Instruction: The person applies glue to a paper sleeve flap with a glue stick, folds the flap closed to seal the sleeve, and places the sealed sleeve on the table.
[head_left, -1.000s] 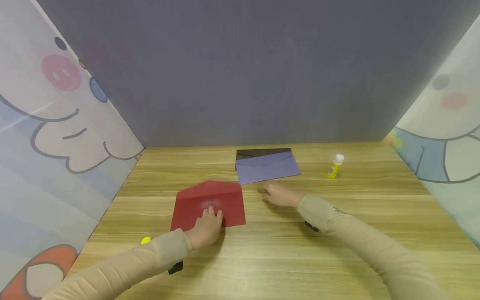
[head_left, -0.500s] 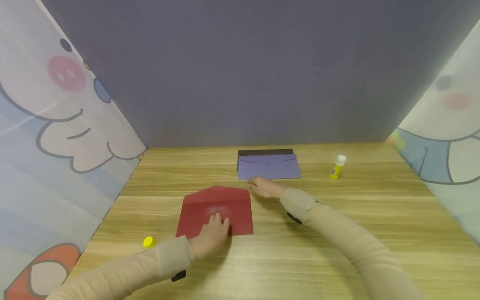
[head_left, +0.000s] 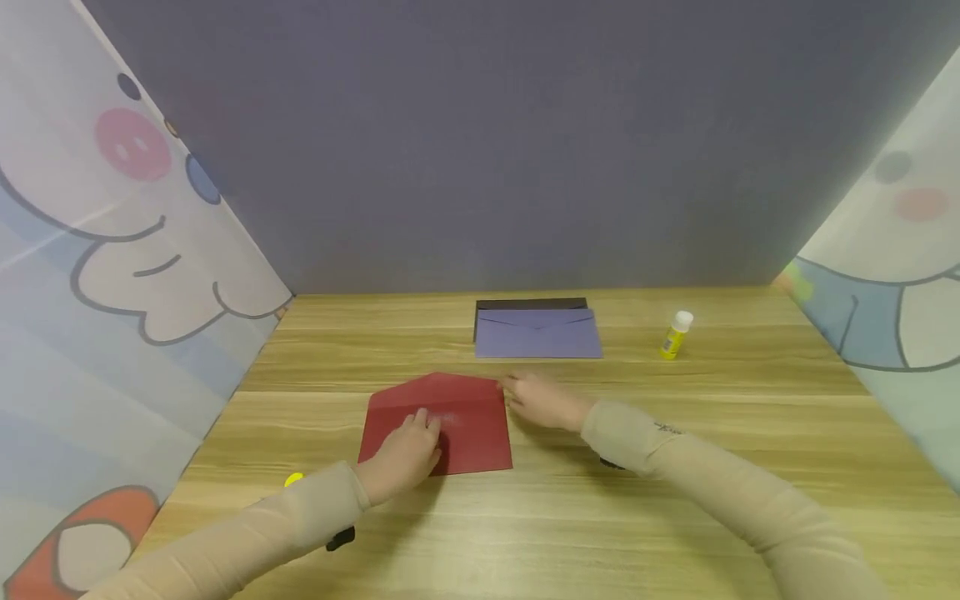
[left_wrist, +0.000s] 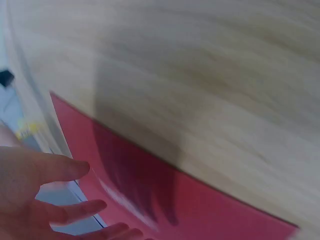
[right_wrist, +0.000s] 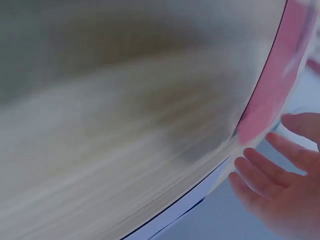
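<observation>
On the bench, here lies the red envelope, left hand loosely spread over it, right hand spread too by its far right corner — light, even touches should prevent creases!

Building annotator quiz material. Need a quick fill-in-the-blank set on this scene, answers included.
1. The near edge of the red envelope is partly hidden by the ____ hand.
2. The dark envelope lies partly under the ____ envelope.
3. In the head view, the yellow tube on the right has a ____ cap.
4. Beside the left sleeve shows a small round thing coloured ____.

Missing words: left; purple; white; yellow.
</observation>
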